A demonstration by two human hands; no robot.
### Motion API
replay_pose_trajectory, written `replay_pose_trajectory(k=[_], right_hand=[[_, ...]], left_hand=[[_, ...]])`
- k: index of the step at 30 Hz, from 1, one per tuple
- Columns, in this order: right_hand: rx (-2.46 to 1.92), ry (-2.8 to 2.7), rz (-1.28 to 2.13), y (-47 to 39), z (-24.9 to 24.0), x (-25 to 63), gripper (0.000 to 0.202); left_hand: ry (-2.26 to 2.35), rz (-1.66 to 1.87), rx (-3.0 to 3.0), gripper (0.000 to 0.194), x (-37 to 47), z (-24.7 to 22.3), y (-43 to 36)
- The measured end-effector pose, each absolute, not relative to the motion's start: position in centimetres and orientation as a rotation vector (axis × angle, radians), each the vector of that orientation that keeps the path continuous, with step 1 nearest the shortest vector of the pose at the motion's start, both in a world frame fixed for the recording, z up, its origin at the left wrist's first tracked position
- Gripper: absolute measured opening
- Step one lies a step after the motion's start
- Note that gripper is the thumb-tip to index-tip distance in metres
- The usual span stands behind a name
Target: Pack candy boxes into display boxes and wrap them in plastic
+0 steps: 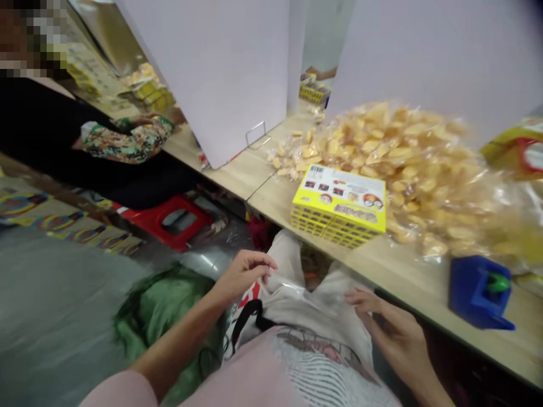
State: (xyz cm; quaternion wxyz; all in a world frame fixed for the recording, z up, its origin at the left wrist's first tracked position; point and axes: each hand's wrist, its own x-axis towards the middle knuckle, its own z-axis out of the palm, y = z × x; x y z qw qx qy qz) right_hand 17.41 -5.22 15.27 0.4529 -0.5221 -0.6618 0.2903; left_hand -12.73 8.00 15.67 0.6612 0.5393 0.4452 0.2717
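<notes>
Over my lap, a piece of clear, shiny plastic film (292, 286) stretches between my hands; whether it is a bag or a strip I cannot tell. The fingertips of my left hand (246, 274) pinch its left end. My right hand (388, 319) has its thumb and fingers closed at the other end, where the film is hard to see. Nearest on the table is a yellow and white printed box (339, 203), lying at the front edge beyond my hands. A blue tape dispenser (479, 291) with a green hub stands at the right edge.
A large heap of clear-wrapped yellow pieces (399, 147) covers the table (271, 195) behind the box. White panels (224, 68) stand upright at the back. To the left are a co-worker's patterned sleeve (127, 141), a red stool (173, 220) and a green sack (165, 305).
</notes>
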Motion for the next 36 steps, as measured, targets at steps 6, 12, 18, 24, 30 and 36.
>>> replay_pose_trajectory(k=[6,12,18,24,30,36], right_hand=[[-1.376,-1.586,0.770,-10.1,10.2,15.5,0.018],[-1.452,-1.542,0.762,-11.6,8.5,15.1,0.014],[-1.457,-1.739,0.828,-10.7,10.9,15.5,0.020],[-1.374,-1.718,1.011,-4.0,12.7,8.8,0.018],[-1.354,-1.582,1.281,-0.2,10.9,4.4,0.012],[-1.307,-1.513,1.412,-0.8,11.2,4.8,0.014]], left_hand=[[1.051,0.745,0.587,0.020,-13.2,10.5,0.4],[1.079,0.670,0.543,0.029,-13.4,7.9,-1.4],[1.047,0.675,0.680,0.027,-13.8,7.5,-1.4],[0.975,0.706,0.912,0.021,-13.4,8.3,-1.0],[0.952,0.725,1.111,0.014,-12.8,9.6,-0.1],[0.963,0.658,1.251,0.013,-12.7,9.7,-0.2]])
